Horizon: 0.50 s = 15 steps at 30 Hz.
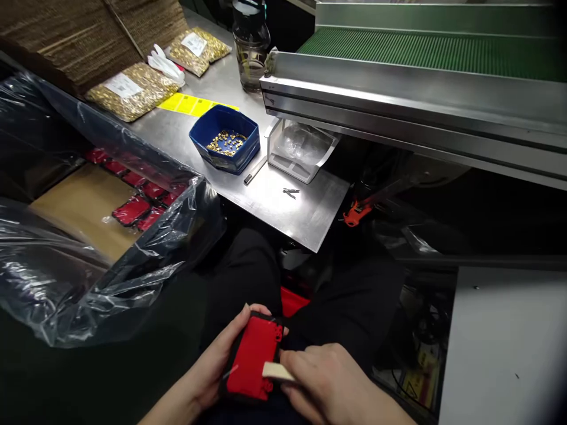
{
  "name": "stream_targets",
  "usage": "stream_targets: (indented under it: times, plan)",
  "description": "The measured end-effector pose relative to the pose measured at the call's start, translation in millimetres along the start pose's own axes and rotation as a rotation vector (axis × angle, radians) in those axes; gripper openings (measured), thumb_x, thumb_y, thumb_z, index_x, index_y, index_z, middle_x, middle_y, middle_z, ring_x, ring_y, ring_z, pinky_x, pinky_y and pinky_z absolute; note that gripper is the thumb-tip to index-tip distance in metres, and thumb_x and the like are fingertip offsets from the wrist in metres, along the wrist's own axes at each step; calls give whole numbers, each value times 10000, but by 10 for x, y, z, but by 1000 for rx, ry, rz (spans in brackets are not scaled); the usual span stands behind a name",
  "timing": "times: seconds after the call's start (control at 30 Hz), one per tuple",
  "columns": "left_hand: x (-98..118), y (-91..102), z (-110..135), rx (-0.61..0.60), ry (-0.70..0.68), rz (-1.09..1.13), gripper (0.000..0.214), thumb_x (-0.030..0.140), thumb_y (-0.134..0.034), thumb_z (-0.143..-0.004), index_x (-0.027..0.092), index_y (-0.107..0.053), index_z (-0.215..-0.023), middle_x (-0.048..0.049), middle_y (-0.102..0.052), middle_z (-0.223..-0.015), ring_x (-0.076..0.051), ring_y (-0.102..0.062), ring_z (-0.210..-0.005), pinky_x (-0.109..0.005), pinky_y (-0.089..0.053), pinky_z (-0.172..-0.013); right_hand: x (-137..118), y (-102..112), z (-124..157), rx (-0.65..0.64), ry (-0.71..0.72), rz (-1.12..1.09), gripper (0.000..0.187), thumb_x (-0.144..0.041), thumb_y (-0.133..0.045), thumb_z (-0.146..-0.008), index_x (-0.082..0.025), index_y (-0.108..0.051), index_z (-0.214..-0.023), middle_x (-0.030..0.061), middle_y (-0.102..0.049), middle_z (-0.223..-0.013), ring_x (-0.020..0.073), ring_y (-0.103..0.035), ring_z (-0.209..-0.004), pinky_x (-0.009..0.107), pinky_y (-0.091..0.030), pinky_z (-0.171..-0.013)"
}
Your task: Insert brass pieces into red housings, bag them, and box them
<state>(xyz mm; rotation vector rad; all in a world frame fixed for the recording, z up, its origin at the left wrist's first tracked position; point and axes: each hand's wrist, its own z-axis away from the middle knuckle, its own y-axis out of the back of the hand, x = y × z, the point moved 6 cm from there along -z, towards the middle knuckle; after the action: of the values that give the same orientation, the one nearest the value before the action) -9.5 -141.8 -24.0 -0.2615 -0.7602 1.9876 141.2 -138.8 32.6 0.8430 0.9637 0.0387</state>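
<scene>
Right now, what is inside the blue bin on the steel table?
A loose scatter of small brass pieces lies on the floor of the blue bin. Its near wall hides the front strip of the floor.

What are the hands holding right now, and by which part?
The left hand grips the red plastic part around its left edge. The right hand pinches a small pale piece by its right end, against the part.

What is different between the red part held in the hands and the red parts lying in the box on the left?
The held red part sits in the left hand over the lap; the boxed red parts lie on brown cardboard. The right hand puts a pale strip to the held red part; nothing touches the boxed red parts. Both look bright red.
</scene>
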Motion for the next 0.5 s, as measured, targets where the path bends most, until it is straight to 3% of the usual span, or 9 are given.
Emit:
stream_targets:
  times: [0.2, 0.33, 0.5]
  plan:
    - [-124, 54, -28, 130, 13, 21, 411, 594, -638, -915, 209, -616, -1056, -124, -771, -987, -279, -747, -855, -390, -594, -784, -32, 9, -138, -16, 30, 140, 135, -336, -444, -1021, -240, -484, -935, -27, -704, -767, 137, -616, -584, 313, -249, -531]
    - [-206, 164, -48, 213, 59, 41, 444, 605, -666, -892, 182, -665, -1028, -73, -748, -833, -200, -706, -678, -292, -581, -643, 48, 76, -199, -58, -25, 71, 156, -335, -393, -1063, -246, -479, -967, -33, -706, -758, 119, -612, -580, 289, -233, -536]
    - [-209, 161, -59, 163, 21, 30, 434, 600, -652, -904, 177, -674, -998, -94, -758, -877, -223, -727, -739, -304, -596, -664, 21, 71, -220, -144, -19, 56, 188, -370, -407, -1060, -249, -488, -942, -29, -702, -732, 123, -596, -548, 284, -204, -529]
